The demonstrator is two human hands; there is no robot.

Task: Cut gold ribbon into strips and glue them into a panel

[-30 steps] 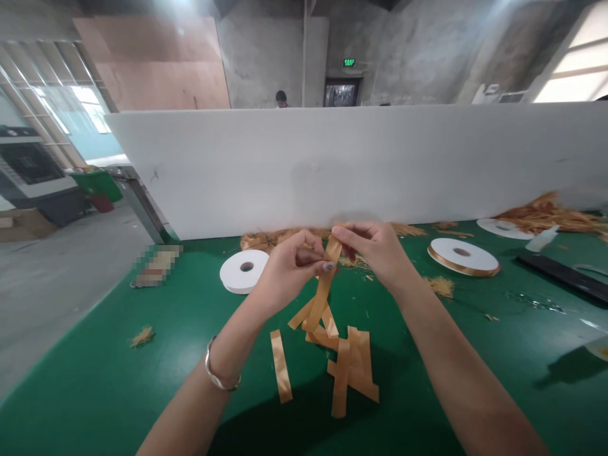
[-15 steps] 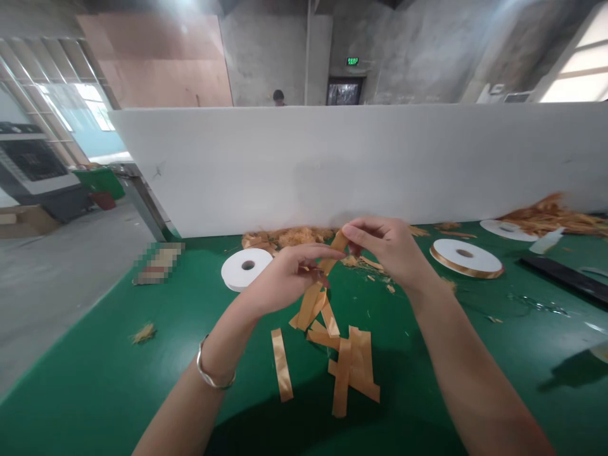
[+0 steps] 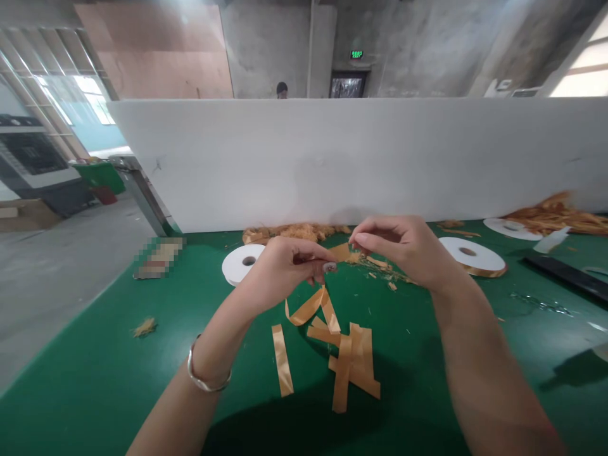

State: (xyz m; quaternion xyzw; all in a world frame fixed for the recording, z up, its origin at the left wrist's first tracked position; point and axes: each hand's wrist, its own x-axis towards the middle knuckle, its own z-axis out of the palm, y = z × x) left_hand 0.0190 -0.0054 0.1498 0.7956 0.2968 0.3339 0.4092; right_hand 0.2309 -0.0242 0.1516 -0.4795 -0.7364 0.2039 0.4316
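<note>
My left hand (image 3: 289, 269), with a silver bangle at the wrist, pinches a gold-orange satin ribbon (image 3: 340, 253). The ribbon's short end sticks out to the right of the fingertips. Below that hand a curved length of ribbon (image 3: 306, 308) hangs to the table; its link to the pinched end is hidden. My right hand (image 3: 399, 247) is held just right of the ribbon end, thumb and finger closed together; anything between them is too fine to make out. Cut ribbon strips (image 3: 349, 367) lie overlapping beneath the hands, with one single strip (image 3: 282, 361) apart on the left.
On the green table (image 3: 190, 405) are a white ribbon spool (image 3: 235, 266) at left and another spool (image 3: 475, 253) at right. Frayed fibres (image 3: 304, 233) line the white partition (image 3: 237, 164). A small bottle (image 3: 551, 240), a black bar (image 3: 565, 278) and more orange strands (image 3: 551, 212) lie at right.
My right hand has drawn off the ribbon's end, slightly to the right. The ribbon end has tipped from upright to pointing right, and the length below the left hand now curves more loosely.
</note>
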